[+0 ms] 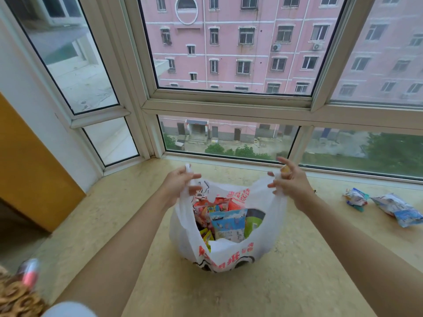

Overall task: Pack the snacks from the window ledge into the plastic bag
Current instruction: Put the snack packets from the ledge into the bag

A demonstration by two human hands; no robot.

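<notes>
Ledge point(297, 282) by window | left hand point(177, 183), right hand point(290, 183) each pinch a bag point(229, 252) handle, mouth spread | two snacks point(386, 205) lie right, nearer right hand

soft daylight from window point(233, 46) | edges bowed | lower-left corner blurred

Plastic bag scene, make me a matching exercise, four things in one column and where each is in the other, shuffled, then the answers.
1. left hand
2. blue snack packet
3. two loose snack packets
4. right hand

A. on the ledge, right of the plastic bag
B. gripping the bag's right handle
C. inside the bag
D. gripping the bag's left handle

Pairs: 1-D, 2-C, 3-A, 4-B
</notes>
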